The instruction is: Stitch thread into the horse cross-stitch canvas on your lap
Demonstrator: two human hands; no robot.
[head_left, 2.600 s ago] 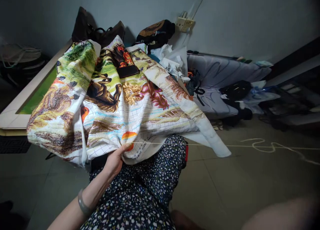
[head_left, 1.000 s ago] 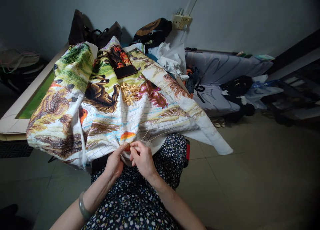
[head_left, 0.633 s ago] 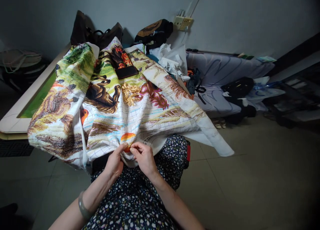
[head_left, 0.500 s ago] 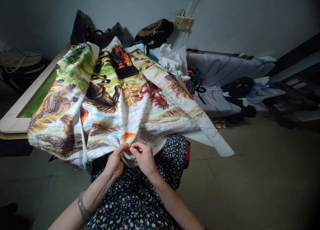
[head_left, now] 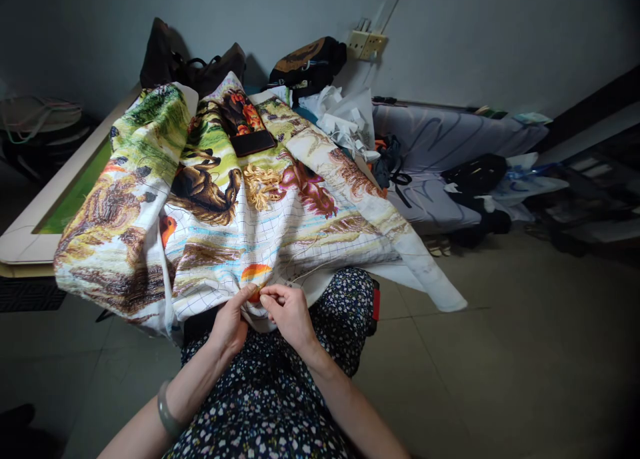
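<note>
Your embroidered cloth (head_left: 225,199) drapes from the table onto your lap; your left hand (head_left: 231,322) grips its near edge, thumb on top beside the orange patch (head_left: 255,271); your right hand (head_left: 290,316) is pinched shut there, apparently on a needle; pale thread (head_left: 320,267) trails rightward.

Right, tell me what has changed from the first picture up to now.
The right hand, earlier far out to the right with the thread drawn taut across the floor, has come back to the cloth's near edge beside the left hand. The thread now lies slack on the embroidered cloth. The left hand has kept its grip on that edge; the cloth has hardly shifted.
</note>
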